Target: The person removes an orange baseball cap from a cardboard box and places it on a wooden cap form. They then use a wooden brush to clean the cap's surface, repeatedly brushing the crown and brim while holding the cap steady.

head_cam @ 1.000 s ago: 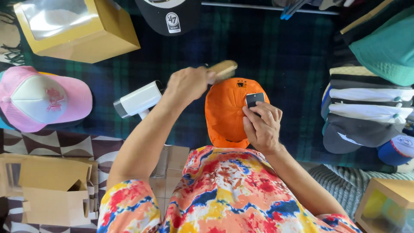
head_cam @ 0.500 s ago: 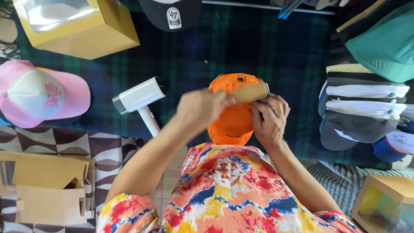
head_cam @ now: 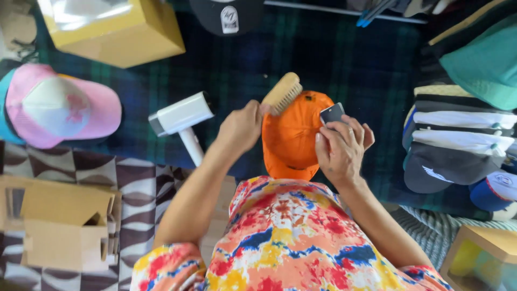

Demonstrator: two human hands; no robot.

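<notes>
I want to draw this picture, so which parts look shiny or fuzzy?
Head view: the clear window of the yellow box glares white; the pink cap looks washed out by bright light; the left hand with the brush is slightly soft; the orange cap under the right hand stays fairly sharp.

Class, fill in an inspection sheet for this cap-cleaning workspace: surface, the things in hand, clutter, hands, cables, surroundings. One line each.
Surface: dark plaid blanket.
Things in hand: orange cap; wooden brush with bristles against its crown.
Clutter: white handheld device, pink cap, black cap, stack of caps.
Hands: left hand grips the brush; right hand steadies the cap and holds a small dark object.
Cables: nothing seen.
Surroundings: yellow box, cardboard box, patterned floor.
</notes>
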